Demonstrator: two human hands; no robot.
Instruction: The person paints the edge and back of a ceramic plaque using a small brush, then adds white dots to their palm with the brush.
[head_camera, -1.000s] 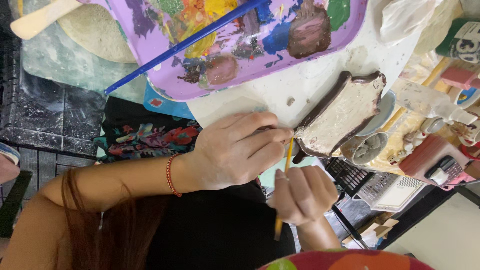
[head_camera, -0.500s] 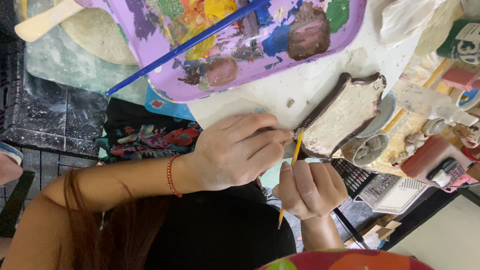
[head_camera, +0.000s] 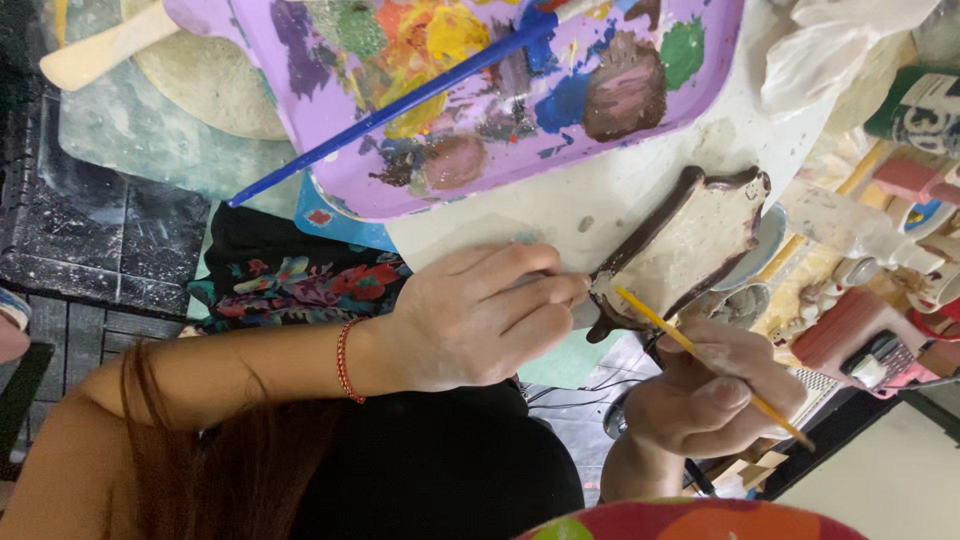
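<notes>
Below the purple palette (head_camera: 300, 110), the left hand (head_camera: 470, 320) pinches the brown-edged ceramic piece (head_camera: 680, 250); the right hand (head_camera: 700, 400) grips a yellow brush (head_camera: 700, 355), mid-painting. Next stroke needs a steady tip.

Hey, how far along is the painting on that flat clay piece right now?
Done: the clay piece already has a dark brown rim around most of its edge. In hand: the left hand steadies its near end while the right hand holds a thin yellow brush with its tip at the pale face. Left: that middle face looks bare and unpainted. The purple palette holds plenty of mixed paint.
</notes>
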